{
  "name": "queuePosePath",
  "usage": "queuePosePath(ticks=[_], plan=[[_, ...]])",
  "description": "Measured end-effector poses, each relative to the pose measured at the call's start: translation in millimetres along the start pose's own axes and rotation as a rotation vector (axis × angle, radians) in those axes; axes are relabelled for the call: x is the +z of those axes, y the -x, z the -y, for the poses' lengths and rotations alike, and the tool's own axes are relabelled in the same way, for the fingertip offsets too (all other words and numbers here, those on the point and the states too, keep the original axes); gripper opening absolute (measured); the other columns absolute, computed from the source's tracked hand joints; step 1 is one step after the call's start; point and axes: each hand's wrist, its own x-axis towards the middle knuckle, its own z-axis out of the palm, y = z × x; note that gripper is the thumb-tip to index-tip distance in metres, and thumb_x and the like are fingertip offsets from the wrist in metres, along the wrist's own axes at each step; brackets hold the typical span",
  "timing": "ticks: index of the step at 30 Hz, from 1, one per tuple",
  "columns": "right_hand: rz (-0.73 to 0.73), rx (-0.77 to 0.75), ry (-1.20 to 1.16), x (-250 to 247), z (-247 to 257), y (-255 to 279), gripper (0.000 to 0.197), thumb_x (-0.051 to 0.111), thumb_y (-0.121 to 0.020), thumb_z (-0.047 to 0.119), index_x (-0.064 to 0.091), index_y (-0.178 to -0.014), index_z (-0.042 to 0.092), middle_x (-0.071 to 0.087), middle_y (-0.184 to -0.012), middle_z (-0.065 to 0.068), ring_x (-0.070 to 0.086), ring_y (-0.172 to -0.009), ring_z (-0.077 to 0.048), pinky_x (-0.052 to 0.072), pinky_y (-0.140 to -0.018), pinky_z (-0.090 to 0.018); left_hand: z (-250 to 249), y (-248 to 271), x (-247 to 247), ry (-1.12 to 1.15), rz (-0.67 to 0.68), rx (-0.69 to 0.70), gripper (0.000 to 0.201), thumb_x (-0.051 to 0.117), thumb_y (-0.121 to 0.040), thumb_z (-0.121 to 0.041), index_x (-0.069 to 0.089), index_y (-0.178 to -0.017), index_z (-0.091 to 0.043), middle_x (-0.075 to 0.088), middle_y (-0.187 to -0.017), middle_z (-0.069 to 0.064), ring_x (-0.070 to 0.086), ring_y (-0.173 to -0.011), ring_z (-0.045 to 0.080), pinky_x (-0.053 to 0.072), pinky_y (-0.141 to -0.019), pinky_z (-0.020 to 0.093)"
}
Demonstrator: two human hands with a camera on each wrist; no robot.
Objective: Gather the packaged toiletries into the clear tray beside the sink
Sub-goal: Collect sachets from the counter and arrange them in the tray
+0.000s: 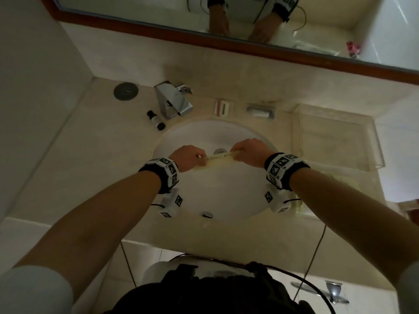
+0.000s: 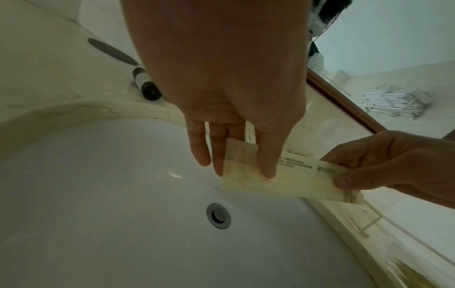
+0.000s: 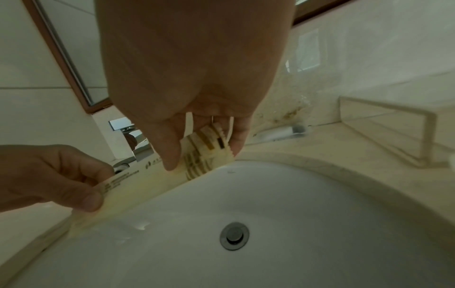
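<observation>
A long cream packet (image 1: 215,160) with printed text hangs over the white sink basin (image 1: 217,200), held at both ends. My left hand (image 1: 189,157) pinches its left end (image 2: 242,165) between thumb and fingers. My right hand (image 1: 249,151) pinches the right end (image 3: 206,154). The clear tray (image 1: 335,134) stands on the counter right of the sink, with nothing visible in it. A red-and-white packet (image 1: 223,107) and a clear-wrapped white item (image 1: 260,112) lie on the counter behind the basin.
A chrome faucet (image 1: 173,100) stands behind the sink on the left, with two small black-capped bottles (image 1: 156,120) beside it. A wood-framed mirror (image 1: 226,39) runs along the wall. Yellowish packaging (image 1: 297,202) lies at the counter's front right.
</observation>
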Motion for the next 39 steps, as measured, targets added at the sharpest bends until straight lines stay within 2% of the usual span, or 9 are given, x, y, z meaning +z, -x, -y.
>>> queuePosePath(ticks=[13,18,20,23,25,27,30,34,39], plan=[[-0.145,0.044,-0.024,-6.3,-54.1,36.4,0.023,0.05,-0.093,0.022,0.067,-0.108,0.024,0.068,-0.105,-0.003,0.061,-0.095,-0.024,0.038,-0.073,-0.027,-75.6,-10.0,15.8,-0.015,-0.095,0.067,0.021,0.059,-0.092,-0.028,0.071,-0.103,-0.014,0.057,-0.077,-0.004,0.054,-0.075,0.016,0.038,-0.06,0.024],[-0.187,0.054,-0.038,-13.6,-74.1,52.9,0.023,0.049,-0.095,0.022,0.068,-0.108,0.023,0.067,-0.106,-0.005,0.06,-0.095,-0.024,0.038,-0.073,-0.027,-101.6,-13.9,24.4,0.031,-0.187,0.064,0.017,0.06,-0.089,-0.022,0.072,-0.099,-0.015,0.05,-0.063,-0.016,0.045,-0.057,0.001,0.032,-0.052,0.018],[-0.205,0.067,-0.059,-14.7,-82.4,58.9,0.023,0.05,-0.095,0.023,0.068,-0.108,0.023,0.067,-0.108,-0.005,0.06,-0.096,-0.024,0.041,-0.075,-0.028,-111.6,-14.9,27.1,0.068,-0.203,0.059,0.017,0.061,-0.088,-0.02,0.07,-0.102,-0.017,0.054,-0.066,-0.012,0.048,-0.058,0.003,0.033,-0.052,0.017],[-0.226,0.1,-0.099,-15.2,-96.8,68.8,0.022,0.05,-0.095,0.025,0.069,-0.105,0.025,0.067,-0.109,-0.004,0.06,-0.095,-0.024,0.04,-0.075,-0.027,-124.3,-18.3,32.1,0.075,-0.197,0.061,0.019,0.058,-0.088,-0.016,0.067,-0.104,-0.019,0.062,-0.08,0.001,0.057,-0.066,0.017,0.042,-0.056,0.022],[-0.237,0.127,-0.11,-16.3,-107.6,77.5,0.022,0.049,-0.095,0.026,0.069,-0.105,0.026,0.067,-0.107,-0.004,0.059,-0.092,-0.023,0.041,-0.075,-0.027,-133.4,-21.1,36.7,0.073,-0.191,0.074,0.017,0.058,-0.087,-0.016,0.066,-0.102,-0.019,0.065,-0.087,0.005,0.06,-0.073,0.023,0.05,-0.065,0.03],[-0.242,0.143,-0.105,-17.3,-119.3,86.0,0.022,0.049,-0.095,0.026,0.069,-0.105,0.026,0.067,-0.108,-0.004,0.06,-0.096,-0.025,0.043,-0.078,-0.029,-144.0,-24.4,42.6,0.057,-0.191,0.09,0.015,0.06,-0.087,-0.017,0.067,-0.1,-0.018,0.067,-0.092,0.007,0.059,-0.072,0.02,0.05,-0.068,0.031],[-0.254,0.146,-0.086,-17.7,-136.9,98.5,0.022,0.05,-0.094,0.024,0.069,-0.105,0.025,0.068,-0.107,-0.004,0.061,-0.095,-0.025,0.044,-0.078,-0.029,-161.6,-29.0,53.8,0.062,-0.2,0.11,0.014,0.061,-0.086,-0.015,0.068,-0.097,-0.017,0.068,-0.093,0.006,0.052,-0.06,0.012,0.044,-0.058,0.024],[-0.256,0.18,-0.133,-17.9,-160.3,115.3,0.031,0.043,-0.093,0.015,0.068,-0.108,0.024,0.068,-0.1,-0.003,0.057,-0.078,-0.019,0.046,-0.074,-0.028,-180.3,-35.3,70.0,0.057,-0.196,0.135,0.014,0.061,-0.084,-0.018,0.07,-0.094,-0.023,0.07,-0.093,0.005,0.061,-0.075,0.02,0.053,-0.073,0.034],[-0.269,0.25,-0.225,-16.9,-189.2,135.0,0.036,0.04,-0.089,0.008,0.063,-0.11,0.026,0.067,-0.095,-0.003,0.057,-0.075,-0.019,0.045,-0.069,-0.028,-197.6,-46.3,93.4,0.014,-0.183,0.16,0.025,0.054,-0.088,-0.013,0.073,-0.101,-0.025,0.064,-0.085,-0.005,0.059,-0.077,0.014,0.048,-0.074,0.025]])
